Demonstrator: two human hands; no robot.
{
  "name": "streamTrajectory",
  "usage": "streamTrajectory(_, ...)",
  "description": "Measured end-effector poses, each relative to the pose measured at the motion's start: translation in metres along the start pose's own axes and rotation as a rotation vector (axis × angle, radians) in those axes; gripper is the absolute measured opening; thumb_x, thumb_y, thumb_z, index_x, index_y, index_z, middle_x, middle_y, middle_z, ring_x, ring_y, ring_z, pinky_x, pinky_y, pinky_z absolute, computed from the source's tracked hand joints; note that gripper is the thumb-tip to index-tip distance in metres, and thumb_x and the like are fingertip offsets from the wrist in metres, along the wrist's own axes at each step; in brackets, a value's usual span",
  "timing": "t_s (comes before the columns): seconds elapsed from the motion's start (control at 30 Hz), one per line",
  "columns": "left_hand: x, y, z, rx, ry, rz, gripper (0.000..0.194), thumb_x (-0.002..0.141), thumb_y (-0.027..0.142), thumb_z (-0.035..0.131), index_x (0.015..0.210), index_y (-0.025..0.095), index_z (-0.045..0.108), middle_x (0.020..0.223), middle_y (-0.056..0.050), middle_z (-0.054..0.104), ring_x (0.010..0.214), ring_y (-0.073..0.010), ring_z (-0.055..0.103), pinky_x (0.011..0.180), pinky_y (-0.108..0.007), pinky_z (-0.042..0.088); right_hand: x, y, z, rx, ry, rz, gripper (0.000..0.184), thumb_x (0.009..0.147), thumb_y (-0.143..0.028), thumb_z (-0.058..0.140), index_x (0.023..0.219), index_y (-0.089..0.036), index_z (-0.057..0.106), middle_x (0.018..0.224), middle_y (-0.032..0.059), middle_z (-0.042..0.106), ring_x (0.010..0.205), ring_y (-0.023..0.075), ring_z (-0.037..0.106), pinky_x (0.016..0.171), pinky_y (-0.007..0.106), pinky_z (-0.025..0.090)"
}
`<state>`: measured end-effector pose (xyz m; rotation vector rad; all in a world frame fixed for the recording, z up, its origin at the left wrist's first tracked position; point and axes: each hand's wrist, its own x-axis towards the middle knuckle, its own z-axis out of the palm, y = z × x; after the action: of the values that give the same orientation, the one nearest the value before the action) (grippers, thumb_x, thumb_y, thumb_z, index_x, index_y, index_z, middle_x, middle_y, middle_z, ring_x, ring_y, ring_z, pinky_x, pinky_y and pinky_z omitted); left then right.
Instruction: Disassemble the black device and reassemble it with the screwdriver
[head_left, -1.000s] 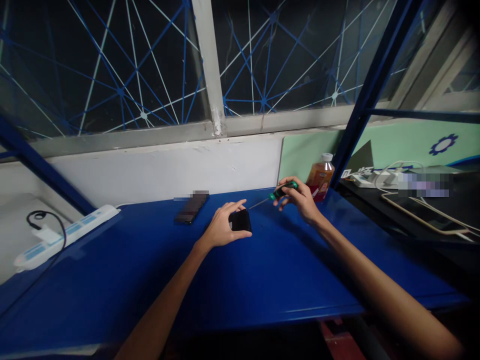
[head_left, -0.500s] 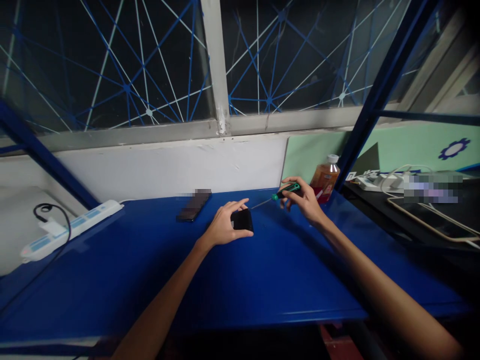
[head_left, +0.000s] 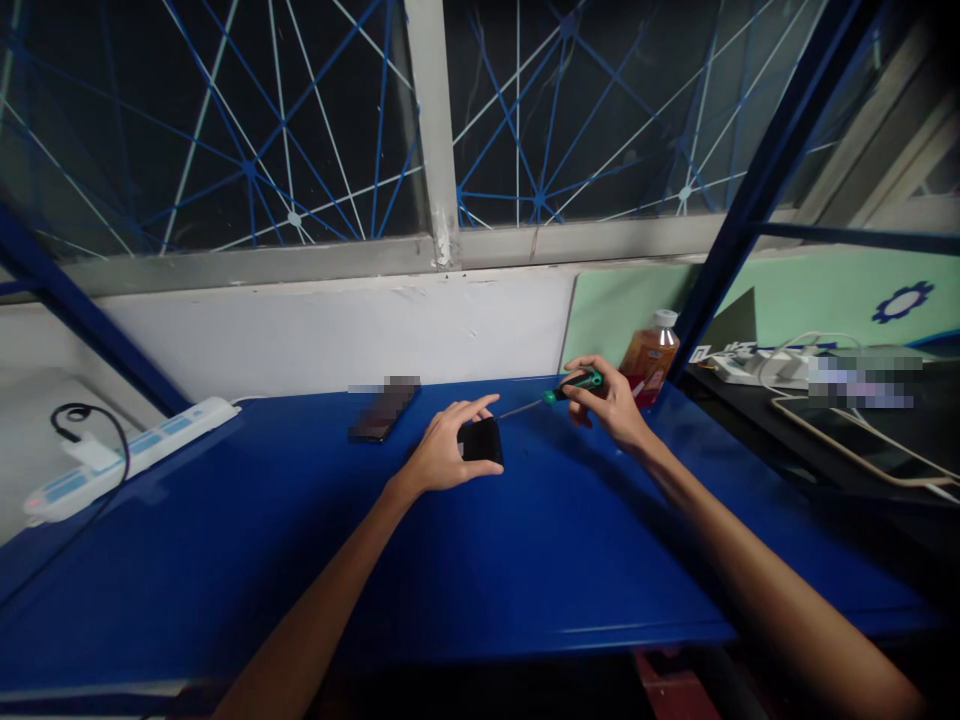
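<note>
My left hand [head_left: 442, 449] grips a small black box-like object [head_left: 480, 441] at the middle of the blue table, thumb along its near side and fingers along its far side. My right hand [head_left: 606, 400] is closed round the handle of a screwdriver [head_left: 583, 383], which is green and black. Its thin metal shaft points left, and the tip reaches the far right corner of the black object. Whether the tip sits in a screw is too small to tell.
On the blue table [head_left: 480, 570], a dark phone [head_left: 387, 410] lies left of my hands. A white power strip [head_left: 135, 460] with a black cable is at the left. A drink bottle [head_left: 651, 358] stands behind my right hand. Farther right, another phone [head_left: 855, 437] and cables lie on a black surface.
The view has shifted very slightly. My right hand and the screwdriver handle have turned a little; the tip stays at the black object's corner, and my left hand keeps its grip.
</note>
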<state>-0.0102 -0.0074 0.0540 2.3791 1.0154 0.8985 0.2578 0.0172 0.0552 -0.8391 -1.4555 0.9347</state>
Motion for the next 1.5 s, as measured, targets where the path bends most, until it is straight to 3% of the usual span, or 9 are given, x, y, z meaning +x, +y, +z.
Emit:
streamTrajectory(0.17,-0.0002,0.0018,-0.0004,-0.043,-0.003,0.003,0.090,0.066,0.038,0.078,0.144,0.029,0.034,0.111,-0.006,0.061,0.104,-0.0274,0.056,0.100,-0.053,0.035,-0.0024,0.0010,0.0024,-0.188,0.119,-0.023,0.027,0.083,-0.041,0.066,0.092,-0.019,0.054,0.047,-0.0072,0.050,0.031,0.0075,0.044,0.030,0.018,0.032)
streamTrajectory(0.27,-0.0005,0.0021,-0.0004,-0.061,-0.007,-0.002,0.092,0.065,0.038,0.078,0.145,0.030,0.032,0.111,-0.006,0.061,0.104,-0.0275,0.056,0.099,-0.053,0.037,-0.0026,0.0029,0.0000,-0.168,0.071,-0.029,0.026,0.087,-0.042,0.060,0.101,-0.020,0.054,0.050,-0.0066,0.052,0.035,0.0091,0.049,0.034,0.019,0.035)
streamTrajectory(0.4,-0.0008,0.0020,-0.0008,-0.057,-0.011,0.001,0.093,0.066,0.036,0.077,0.146,0.030,0.031,0.112,-0.007,0.061,0.103,-0.0284,0.056,0.097,-0.054,0.038,-0.0001,0.0043,-0.0010,-0.029,0.014,-0.013,0.037,0.080,-0.037,0.067,0.109,-0.022,0.049,0.068,-0.0033,0.060,0.042,0.0119,0.057,0.035,0.021,0.037)
streamTrajectory(0.63,-0.0018,0.0023,-0.0008,-0.062,-0.004,0.000,0.093,0.065,0.036,0.079,0.145,0.029,0.033,0.112,-0.006,0.061,0.104,-0.0277,0.055,0.100,-0.053,0.037,-0.0034,0.0004,0.0019,-0.276,0.106,-0.063,0.025,0.083,-0.041,0.066,0.090,-0.020,0.056,0.042,-0.0080,0.047,0.030,0.0098,0.044,0.033,0.021,0.033)
streamTrajectory(0.87,0.0000,0.0017,-0.0018,-0.098,-0.016,-0.022,0.087,0.065,0.035,0.079,0.141,0.028,0.039,0.112,-0.007,0.060,0.104,-0.0269,0.056,0.100,-0.051,0.038,-0.0004,0.0038,-0.0059,-0.053,-0.057,-0.058,0.041,0.080,-0.037,0.069,0.112,-0.023,0.048,0.079,-0.0015,0.059,0.046,0.0115,0.058,0.040,0.024,0.044)
streamTrajectory(1.03,0.0000,0.0028,-0.0009,-0.120,-0.022,-0.026,0.085,0.065,0.034,0.079,0.140,0.028,0.039,0.113,-0.007,0.060,0.105,-0.0270,0.056,0.100,-0.051,0.038,-0.0010,0.0010,-0.0001,-0.147,0.061,-0.040,0.034,0.079,-0.039,0.070,0.103,-0.021,0.052,0.057,-0.0063,0.052,0.036,0.0078,0.045,0.034,0.021,0.036)
streamTrajectory(1.13,-0.0001,0.0039,-0.0005,-0.133,-0.028,-0.020,0.085,0.065,0.033,0.079,0.140,0.028,0.039,0.111,-0.007,0.060,0.105,-0.0266,0.056,0.102,-0.052,0.036,-0.0035,-0.0024,0.0027,-0.289,0.156,-0.074,0.029,0.079,-0.042,0.070,0.091,-0.019,0.057,0.057,-0.0037,0.054,0.038,0.0064,0.043,0.034,0.019,0.032)
streamTrajectory(1.37,-0.0004,0.0039,-0.0022,-0.127,-0.026,-0.017,0.083,0.065,0.034,0.078,0.139,0.028,0.040,0.112,-0.008,0.059,0.102,-0.0274,0.056,0.097,-0.053,0.040,-0.0015,-0.0017,-0.0011,-0.011,-0.062,-0.055,0.052,0.080,-0.038,0.068,0.122,-0.028,0.038,0.093,0.0024,0.062,0.045,0.0090,0.054,0.042,0.026,0.048)
streamTrajectory(1.5,-0.0003,0.0048,-0.0017,-0.126,-0.032,-0.010,0.084,0.065,0.034,0.078,0.139,0.027,0.040,0.111,-0.007,0.060,0.101,-0.0266,0.057,0.097,-0.050,0.041,-0.0010,0.0012,0.0001,-0.072,0.026,-0.058,0.046,0.080,-0.040,0.069,0.116,-0.025,0.043,0.078,-0.0019,0.060,0.041,0.0085,0.051,0.037,0.023,0.043)
